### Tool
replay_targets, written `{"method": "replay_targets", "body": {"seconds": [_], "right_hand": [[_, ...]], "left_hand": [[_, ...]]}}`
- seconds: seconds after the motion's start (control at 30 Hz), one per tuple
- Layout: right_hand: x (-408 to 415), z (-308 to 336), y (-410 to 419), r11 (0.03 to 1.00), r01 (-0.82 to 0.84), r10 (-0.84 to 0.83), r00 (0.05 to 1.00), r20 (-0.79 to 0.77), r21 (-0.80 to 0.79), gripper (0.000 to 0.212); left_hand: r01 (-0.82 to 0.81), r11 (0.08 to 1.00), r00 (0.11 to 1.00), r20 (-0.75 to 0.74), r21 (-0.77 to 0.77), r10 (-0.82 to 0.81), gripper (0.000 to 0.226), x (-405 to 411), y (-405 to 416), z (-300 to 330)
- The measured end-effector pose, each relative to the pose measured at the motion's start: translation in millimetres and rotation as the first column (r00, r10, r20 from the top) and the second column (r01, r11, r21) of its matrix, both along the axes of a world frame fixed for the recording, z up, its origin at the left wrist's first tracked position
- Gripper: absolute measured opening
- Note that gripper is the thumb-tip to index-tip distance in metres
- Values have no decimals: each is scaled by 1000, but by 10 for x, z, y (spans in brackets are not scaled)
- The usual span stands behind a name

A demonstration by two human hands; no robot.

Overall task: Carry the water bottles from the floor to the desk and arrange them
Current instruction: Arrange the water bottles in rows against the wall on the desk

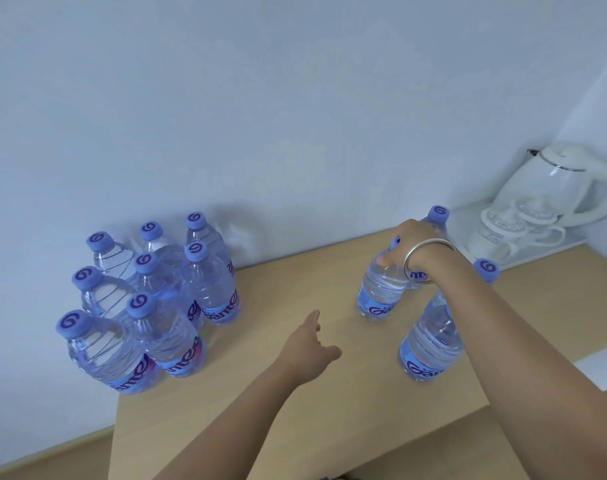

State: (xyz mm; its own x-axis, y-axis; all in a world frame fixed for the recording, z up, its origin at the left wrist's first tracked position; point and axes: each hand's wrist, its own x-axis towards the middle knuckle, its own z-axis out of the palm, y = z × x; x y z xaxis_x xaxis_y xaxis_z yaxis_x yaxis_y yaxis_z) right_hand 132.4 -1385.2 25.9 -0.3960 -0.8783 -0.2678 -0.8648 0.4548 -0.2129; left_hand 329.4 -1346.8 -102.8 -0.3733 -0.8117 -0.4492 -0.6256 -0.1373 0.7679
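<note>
Several clear water bottles with blue caps and blue labels stand in a tight cluster [149, 296] at the far left of the light wooden desk [295, 410], against the wall. On the right stand three more. My right hand [412, 247], with a silver bangle on its wrist, grips the neck of one bottle [381, 292]; its cap is mostly hidden under my fingers. A second bottle [437, 216] stands just behind that hand. The third bottle [430, 341] stands nearer, partly behind my right forearm. My left hand [310, 351] hovers over the middle of the desk, fingers stretched forward, holding nothing.
A white electric kettle [558, 185] and upturned white cups [513, 226] sit on a white tray [468, 216] in the far right corner. A pale wall runs behind the desk. The desk's left edge drops to the floor at lower left.
</note>
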Motion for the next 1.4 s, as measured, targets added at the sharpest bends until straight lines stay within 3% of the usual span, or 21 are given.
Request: {"method": "replay_targets", "body": {"seconds": [0.2, 0.3, 0.4, 0.57, 0.7, 0.77, 0.83, 0.9, 0.97, 1.03, 1.2, 1.4], "right_hand": [[323, 486, 149, 968, -130, 158, 980, 124, -214, 36], [530, 792, 246, 924, -233, 279, 953, 116, -302, 39], [717, 987, 312, 880, -315, 376, 919, 117, -355, 42], [921, 1103, 256, 837, -367, 443, 890, 109, -405, 50], [1031, 1105, 197, 755, -449, 542, 838, 68, -477, 54], [1051, 1086, 172, 700, -466, 619, 774, 135, -541, 50], [1064, 1043, 138, 671, -440, 714, 601, 359, -597, 39], [1072, 974, 113, 707, -380, 698, 244, 673, -596, 32], [1087, 874, 75, 770, -342, 548, -77, 833, -539, 39], [1146, 786, 21, 779, -326, 502, -188, 844, -535, 45], [1336, 729, -42, 769, -203, 601, -95, 794, -606, 27], [1448, 540, -81, 762, -151, 640, 28, 768, -629, 26]], "left_hand": [[-71, 982, 997, -7, -173, 71, 99, 217, -38, -13], [-143, 964, 985, -127, -222, 117, 107, 251, -30, 61], [-292, 935, 906, -372, -200, 204, 90, 232, -7, 154], [-454, 849, 842, -442, -272, 309, 69, 351, 69, 261], [-472, 861, 782, -541, -189, 309, 63, 500, 147, 400], [-427, 891, 769, -580, -152, 270, 64, 589, 177, 503], [-334, 935, 770, -606, -118, 199, 61, 697, 198, 585], [-206, 976, 765, -634, -69, 116, 54, 804, 221, 669], [-61, 998, 753, -657, -25, 29, 54, 893, 240, 762], [41, 999, 745, -666, -7, -35, 54, 948, 246, 823], [19, 998, 737, -675, 62, 28, 58, 1000, 237, 842], [-408, 913, 694, -641, 27, 328, 73, 941, 346, 690]]}}
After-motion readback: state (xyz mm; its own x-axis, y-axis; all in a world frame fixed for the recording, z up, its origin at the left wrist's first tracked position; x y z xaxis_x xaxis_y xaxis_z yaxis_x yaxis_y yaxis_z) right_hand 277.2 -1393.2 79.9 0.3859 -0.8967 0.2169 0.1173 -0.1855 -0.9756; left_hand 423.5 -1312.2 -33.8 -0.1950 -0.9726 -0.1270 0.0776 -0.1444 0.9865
